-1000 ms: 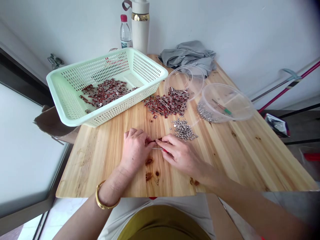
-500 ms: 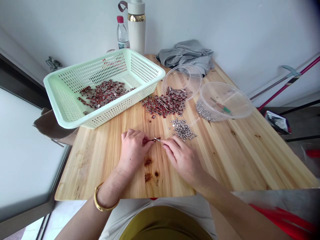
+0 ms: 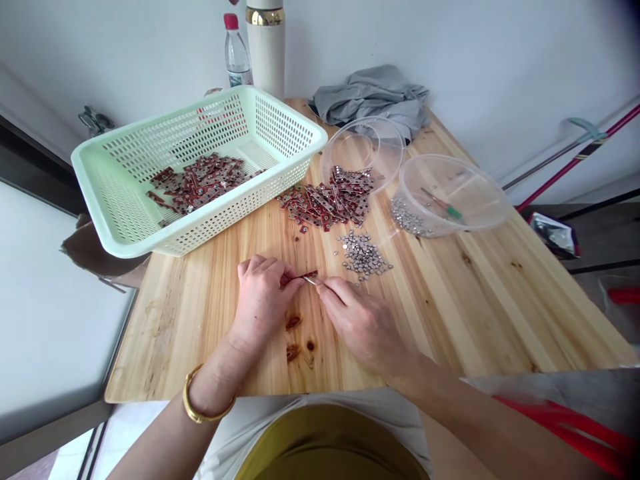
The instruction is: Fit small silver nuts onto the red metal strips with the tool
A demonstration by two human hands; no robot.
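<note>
Working two-handed at the wooden bench, pale green basket on your left.
Basket has brown strips in it; clear tub on the right holds metal discs and a green-handled tool. Pile of brown strips on the bench between basket and tub. Your left hand, near edge side of that pile, has its grip pinched narrow on a small brown strip, far end sticking out toward your right hand. Right grip closed around a thin metal tool, tip at the strip; contact can't be told. Loose metal discs just beyond your right hand.
</note>
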